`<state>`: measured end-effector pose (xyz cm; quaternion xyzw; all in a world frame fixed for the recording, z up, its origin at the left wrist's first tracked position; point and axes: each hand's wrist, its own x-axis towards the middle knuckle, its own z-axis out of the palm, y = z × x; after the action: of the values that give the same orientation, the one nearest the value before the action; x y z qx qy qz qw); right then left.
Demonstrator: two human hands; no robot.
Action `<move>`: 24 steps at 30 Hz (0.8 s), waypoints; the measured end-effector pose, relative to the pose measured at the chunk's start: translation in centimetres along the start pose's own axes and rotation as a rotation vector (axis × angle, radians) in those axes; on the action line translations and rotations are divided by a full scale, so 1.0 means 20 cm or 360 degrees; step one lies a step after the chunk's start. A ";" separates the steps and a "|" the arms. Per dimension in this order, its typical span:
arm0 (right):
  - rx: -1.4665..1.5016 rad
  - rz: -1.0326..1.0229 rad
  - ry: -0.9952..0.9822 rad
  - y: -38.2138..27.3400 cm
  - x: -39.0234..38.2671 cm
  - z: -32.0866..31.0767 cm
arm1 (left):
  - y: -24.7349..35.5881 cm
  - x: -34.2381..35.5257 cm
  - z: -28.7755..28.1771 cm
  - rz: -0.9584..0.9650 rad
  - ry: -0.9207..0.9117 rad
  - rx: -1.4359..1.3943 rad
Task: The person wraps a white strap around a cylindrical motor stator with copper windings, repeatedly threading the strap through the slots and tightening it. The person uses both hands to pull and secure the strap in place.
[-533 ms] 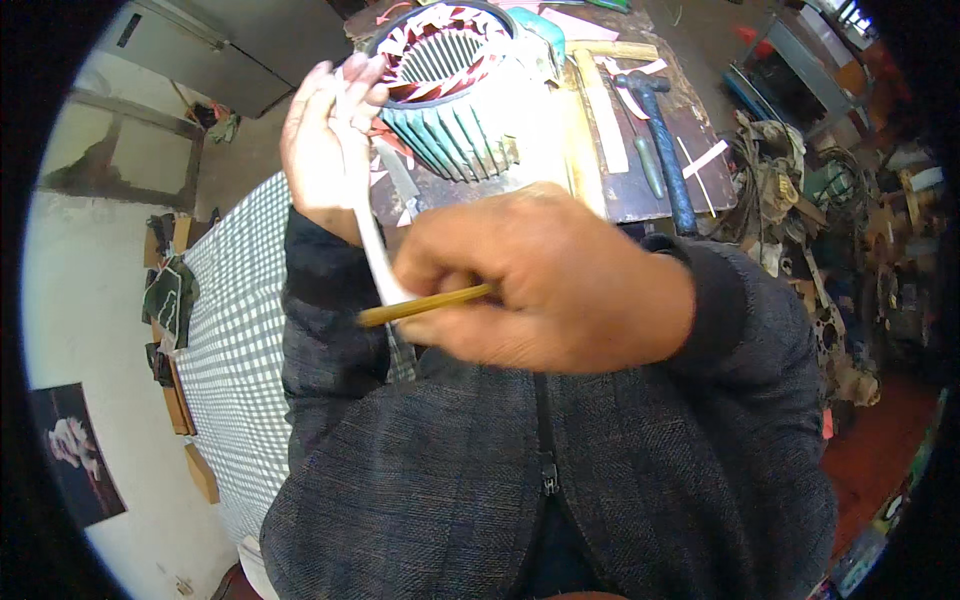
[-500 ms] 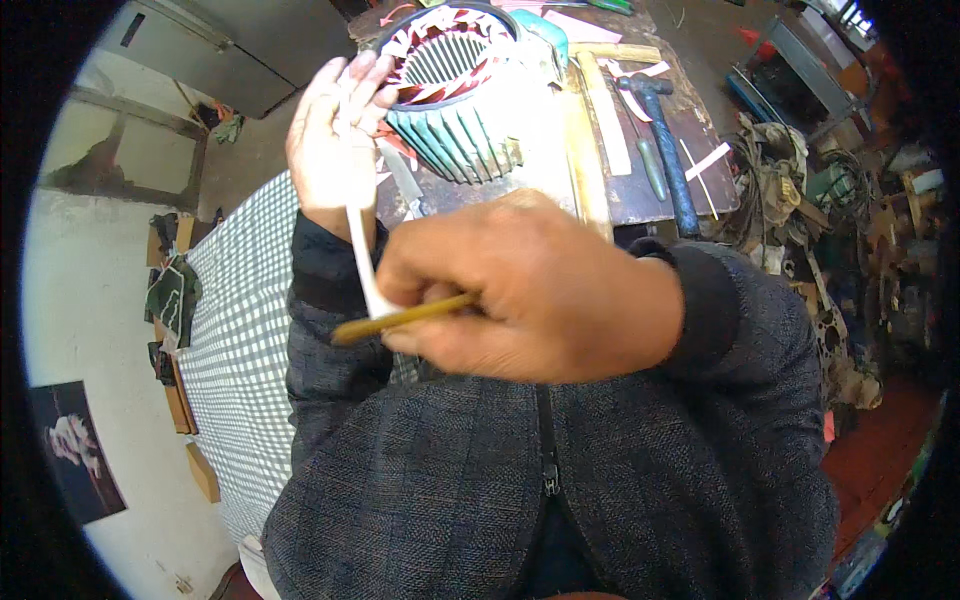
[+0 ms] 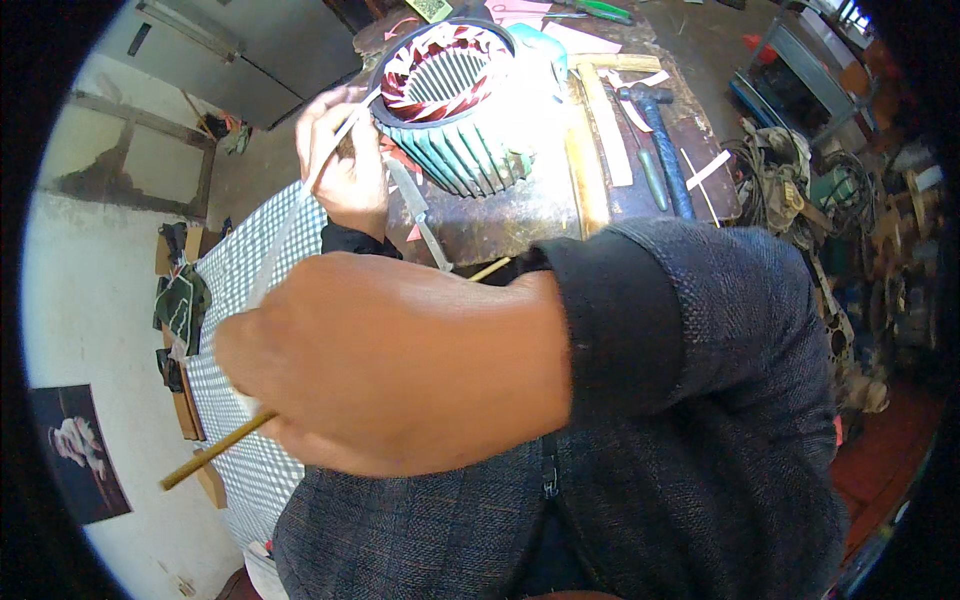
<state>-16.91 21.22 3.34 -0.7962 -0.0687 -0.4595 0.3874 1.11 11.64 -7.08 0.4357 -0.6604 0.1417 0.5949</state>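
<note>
My right hand (image 3: 390,360) is closed in the foreground, its back hiding most of the fingers. A thin wooden stick (image 3: 215,452) juts from the fist, and a white tape (image 3: 275,240) runs up from it to the motor stator. My left hand (image 3: 345,165) is beside the stator's left rim, fingers curled around the tape where it meets the rim. The motor stator (image 3: 455,155) has a green finned housing and stands upright on the workbench. Inside its dark rim, dark-red windings (image 3: 430,105) are wrapped with white strips.
The worn workbench (image 3: 480,225) holds a knife (image 3: 408,190), a blue hammer (image 3: 668,150), a wooden-handled hammer (image 3: 590,150), a green-handled tool (image 3: 652,178) and paper strips. A checked cloth (image 3: 235,400) covers a surface at left. Cables and machine parts (image 3: 800,190) crowd the right.
My right hand has swung left and toward me with the stick, drawing the tape into a long slanting line. The left hand's fingers have bent in from a straighter spread.
</note>
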 end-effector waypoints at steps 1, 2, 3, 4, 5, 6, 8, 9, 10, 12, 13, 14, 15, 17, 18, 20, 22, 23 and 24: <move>-0.0011 -0.0117 0.0147 0.02 0.03 0.06 | 0.00 -0.01 0.01 -0.0015 -0.0013 -0.0167; 0.0061 -0.0378 0.0503 0.04 0.07 0.11 | 0.01 -0.03 0.01 -0.0078 0.0000 -0.0324; 0.0037 -0.0403 0.0555 0.06 0.11 0.18 | 0.01 -0.04 0.01 -0.0141 0.0004 -0.0327; 0.0015 -0.0429 0.0603 0.07 0.14 0.25 | 0.02 -0.06 0.01 -0.0115 0.0031 -0.0197; -0.0006 -0.0456 0.0650 0.09 0.16 0.31 | 0.02 -0.07 0.01 -0.0119 0.0032 -0.0004; 0.0034 -0.0623 0.0828 0.11 0.17 0.35 | 0.03 -0.07 0.01 -0.0069 0.0022 0.0040; 0.0089 -0.0605 0.0798 0.11 0.24 0.43 | 0.04 -0.07 0.01 -0.0086 0.0086 0.0150; 0.0127 -0.0565 0.0825 0.10 0.26 0.44 | 0.04 -0.06 0.01 -0.0129 0.0142 0.0032; 0.0167 -0.0422 0.0666 0.09 0.26 0.44 | 0.05 -0.05 0.01 -0.0064 0.0282 -0.0119; 0.0242 -0.0137 0.0344 0.05 0.27 0.40 | 0.08 -0.01 -0.01 0.0128 0.0387 -0.0022; 0.0233 -0.0027 0.0177 0.02 0.27 0.36 | 0.10 0.01 -0.02 0.0157 0.0393 -0.0071; 0.0225 0.0083 0.0008 -0.01 0.26 0.34 | 0.12 0.02 -0.03 0.0122 0.0341 -0.0074; 0.0217 0.0190 -0.0159 -0.03 0.26 0.31 | 0.14 0.03 -0.04 0.0119 0.0327 -0.0079; 0.0152 0.0053 0.0098 -0.05 0.33 0.31 | 0.16 0.03 -0.01 -0.0042 0.0155 -0.0250; 0.0113 -0.0018 0.0231 -0.05 0.37 0.32 | 0.15 0.02 0.03 -0.0176 0.0218 -0.0497; 0.0009 0.0226 0.0147 -0.08 0.44 0.36 | 0.10 -0.01 0.16 -0.0356 0.0424 -0.0845; 0.0012 0.0229 0.0111 -0.08 0.49 0.40 | 0.03 -0.04 0.23 -0.0435 0.0502 -0.1032; 0.0029 0.0197 0.0091 -0.07 0.52 0.41 | -0.01 -0.05 0.25 -0.0580 0.0445 -0.0951; 0.0045 0.0168 0.0062 -0.03 0.53 0.42 | -0.03 -0.07 0.27 -0.0545 0.0437 -0.1066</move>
<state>-5.58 24.73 9.73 -0.7842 -0.0256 -0.4528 0.4235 -2.17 8.12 -9.84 0.2985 -0.5021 -0.1257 0.8019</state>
